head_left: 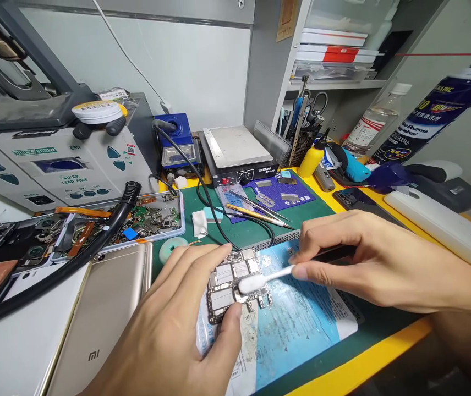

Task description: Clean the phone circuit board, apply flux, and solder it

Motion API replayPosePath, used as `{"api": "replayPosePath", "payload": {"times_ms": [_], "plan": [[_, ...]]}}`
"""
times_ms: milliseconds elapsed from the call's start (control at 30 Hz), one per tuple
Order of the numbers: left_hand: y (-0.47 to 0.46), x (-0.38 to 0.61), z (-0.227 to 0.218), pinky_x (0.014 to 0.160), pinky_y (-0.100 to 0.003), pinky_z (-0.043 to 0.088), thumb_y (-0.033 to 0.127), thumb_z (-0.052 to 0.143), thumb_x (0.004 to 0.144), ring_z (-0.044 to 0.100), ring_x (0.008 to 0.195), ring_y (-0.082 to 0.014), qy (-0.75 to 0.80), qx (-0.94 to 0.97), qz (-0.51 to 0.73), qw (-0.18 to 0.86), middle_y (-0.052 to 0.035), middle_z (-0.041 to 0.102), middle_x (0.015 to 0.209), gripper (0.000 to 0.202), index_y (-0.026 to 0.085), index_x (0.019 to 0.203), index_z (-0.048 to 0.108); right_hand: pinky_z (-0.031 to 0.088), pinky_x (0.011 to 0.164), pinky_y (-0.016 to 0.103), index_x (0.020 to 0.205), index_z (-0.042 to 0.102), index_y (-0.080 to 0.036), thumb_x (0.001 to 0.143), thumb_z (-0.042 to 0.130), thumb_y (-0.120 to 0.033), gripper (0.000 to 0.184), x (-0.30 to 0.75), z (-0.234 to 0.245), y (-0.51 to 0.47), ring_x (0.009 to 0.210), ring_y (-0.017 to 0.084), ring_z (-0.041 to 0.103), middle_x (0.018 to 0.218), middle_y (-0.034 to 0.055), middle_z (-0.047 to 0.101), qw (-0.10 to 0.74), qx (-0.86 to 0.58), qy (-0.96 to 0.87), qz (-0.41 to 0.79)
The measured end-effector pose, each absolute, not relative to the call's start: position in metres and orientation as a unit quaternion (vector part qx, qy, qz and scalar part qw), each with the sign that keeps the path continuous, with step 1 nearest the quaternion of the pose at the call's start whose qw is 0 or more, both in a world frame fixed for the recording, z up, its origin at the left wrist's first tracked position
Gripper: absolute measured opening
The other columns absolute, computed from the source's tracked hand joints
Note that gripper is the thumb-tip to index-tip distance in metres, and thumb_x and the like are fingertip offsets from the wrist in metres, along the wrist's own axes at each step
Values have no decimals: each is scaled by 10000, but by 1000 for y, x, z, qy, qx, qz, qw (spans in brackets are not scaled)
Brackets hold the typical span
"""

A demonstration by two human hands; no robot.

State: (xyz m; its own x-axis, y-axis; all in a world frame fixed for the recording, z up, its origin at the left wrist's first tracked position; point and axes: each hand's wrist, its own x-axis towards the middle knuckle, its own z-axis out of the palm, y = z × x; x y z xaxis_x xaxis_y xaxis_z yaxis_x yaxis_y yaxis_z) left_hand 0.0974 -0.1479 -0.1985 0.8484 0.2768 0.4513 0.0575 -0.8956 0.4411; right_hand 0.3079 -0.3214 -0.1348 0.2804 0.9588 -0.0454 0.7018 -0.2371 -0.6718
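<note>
A phone circuit board (222, 297) with silver shield plates lies on a blue and white printed sheet (297, 330). My left hand (178, 313) grips it, fingertips along the far left edge and thumb at the near edge. My right hand (355, 258) pinches a white toothbrush (256, 282) by its neck between thumb and fingers. The brush head lies over the right middle part of the board, its bristles facing down and hidden. Under the sheet is a green mat (318, 368).
Left, a black hose (82, 256) crosses over a gold phone back (103, 308) and a tray of boards (153, 217). Beyond my hands are tweezers (256, 203), a heating plate (235, 148) and a yellow bottle (313, 157). A white case (442, 220) and a spray can (437, 115) stand right.
</note>
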Motion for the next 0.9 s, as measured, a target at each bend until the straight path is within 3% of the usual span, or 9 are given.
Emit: {"api": "replayPosePath", "payload": {"times_ms": [300,767,900], "plan": [[-143,98,-192,983,-338,535,212,576,943,627,1185,-216,65,944,253,203,-64,664,1248,421,218,1362,539,436,651,263,847,755,-203,967,713,-344,190,305,-134,-321,719,149,621,801,3,711,264,-745,-571,221],[-143,95,-193,1011,-405,539,189,587,950,601,1221,-246,60,949,229,206,-97,637,1288,459,228,1398,497,423,629,266,843,754,-193,948,712,-358,200,308,-131,-319,718,164,629,813,7,738,263,-753,-548,253],[-145,95,-191,1041,-362,496,151,591,954,577,1231,-231,56,946,250,200,-100,612,1303,444,199,1389,518,419,601,263,847,763,-199,919,750,-349,167,309,-131,-319,687,160,592,769,5,710,335,-760,-494,259]]}}
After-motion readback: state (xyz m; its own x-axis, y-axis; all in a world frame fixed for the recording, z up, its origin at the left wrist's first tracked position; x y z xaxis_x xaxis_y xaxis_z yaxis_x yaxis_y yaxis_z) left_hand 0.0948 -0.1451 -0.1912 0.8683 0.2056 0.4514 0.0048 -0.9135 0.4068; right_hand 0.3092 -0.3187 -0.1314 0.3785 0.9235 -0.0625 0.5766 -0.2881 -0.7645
